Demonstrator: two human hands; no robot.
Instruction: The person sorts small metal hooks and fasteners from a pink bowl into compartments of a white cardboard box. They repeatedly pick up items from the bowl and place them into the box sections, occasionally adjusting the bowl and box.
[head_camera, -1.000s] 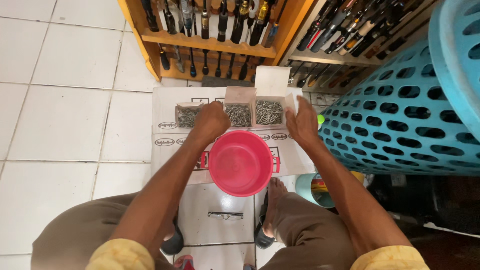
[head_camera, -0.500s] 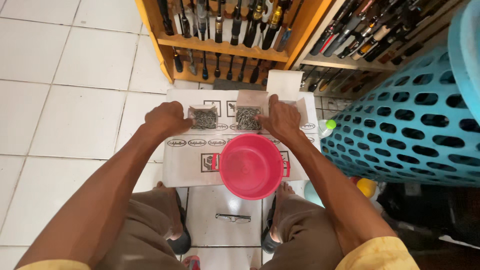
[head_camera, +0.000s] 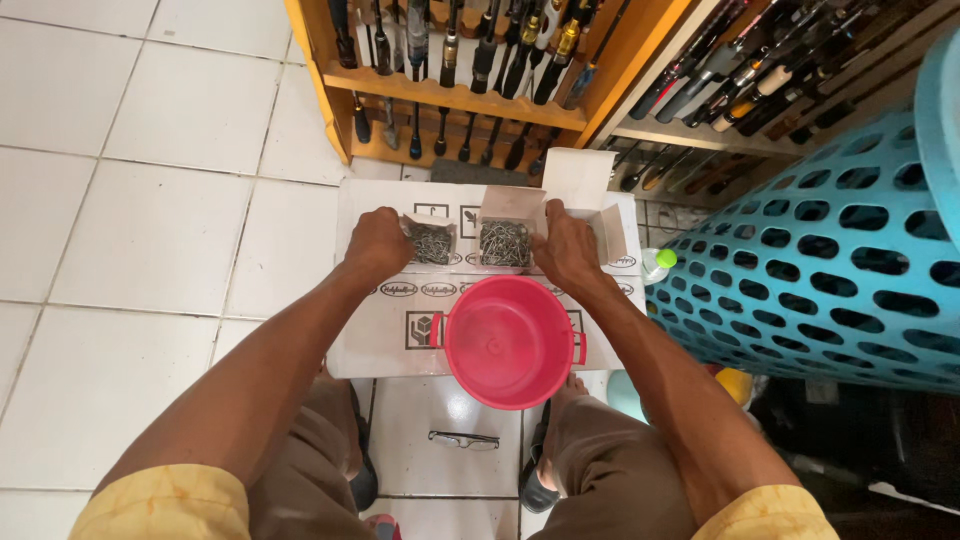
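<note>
Two small open cartons of grey metal pieces sit on a flat white cardboard sheet printed with black oval marks. The left hand grips the left carton; the right hand holds the right carton. Keep both level above the pink bucket.

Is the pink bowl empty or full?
Empty: the pink bowl shows only its bare inside, while the small metal pieces sit in the open boxes behind it.
</note>
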